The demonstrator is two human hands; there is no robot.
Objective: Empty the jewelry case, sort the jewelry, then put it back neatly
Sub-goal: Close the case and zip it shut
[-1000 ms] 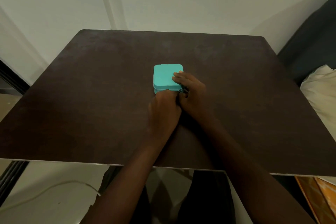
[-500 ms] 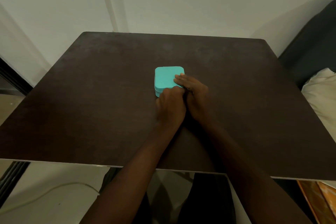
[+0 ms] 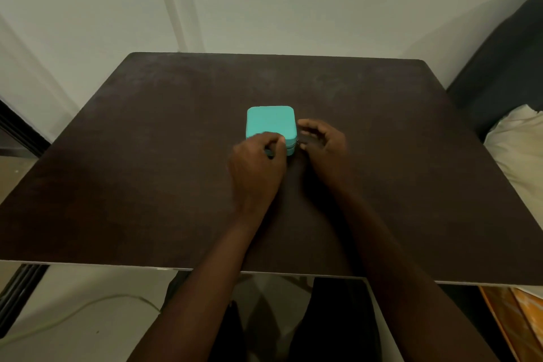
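Dark bench (image 3: 147, 185), bare apart from the turquoise jewelry case (image 3: 269, 122) sitting at its middle, lid shut. Off to the right there's a dark sofa (image 3: 505, 67) with a pale cushion (image 3: 520, 161), and a thin cable (image 3: 73, 314) trails across the floor lower left; nothing blocks the case but the hands themselves. A change from a moment ago: the two hands were bunched together at the case's near right corner, and now they've parted. The left hand (image 3: 255, 164) is curled tight over the near edge, fingers pressed against the front wall, pinching something small there, though what exactly can't be made out. The right hand (image 3: 323, 141) sits just beside the right wall, fingers loosely bent and half open, fingertips at the seam where a small metal bit shows.
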